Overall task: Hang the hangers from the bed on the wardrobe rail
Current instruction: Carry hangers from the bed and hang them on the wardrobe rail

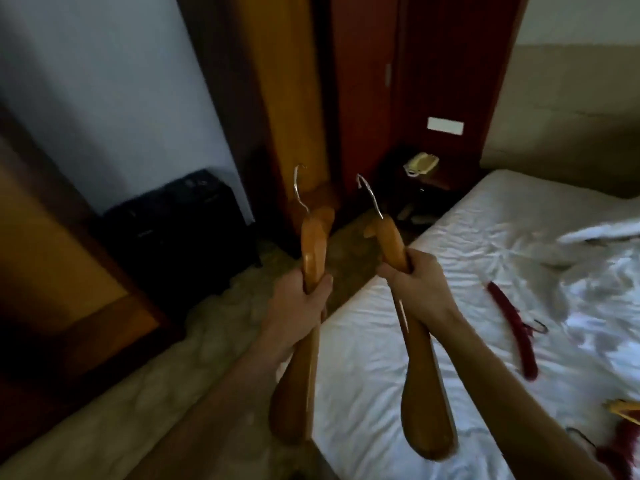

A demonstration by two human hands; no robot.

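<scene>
dim room, white wall, dark wooden wardrobe

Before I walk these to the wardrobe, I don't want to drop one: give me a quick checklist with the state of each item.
1. Left hand grips its wooden hanger firmly: ok.
2. Right hand grips the other hanger: ok.
3. Both hooks point up, free and untangled: ok.
4. The two hangers are apart, not knocking together: ok.
5. Rail in sight to aim for: cannot tell; only closed-looking wardrobe panels show.
6. All hangers off the bed: not ok; a red hanger lies there.
</scene>
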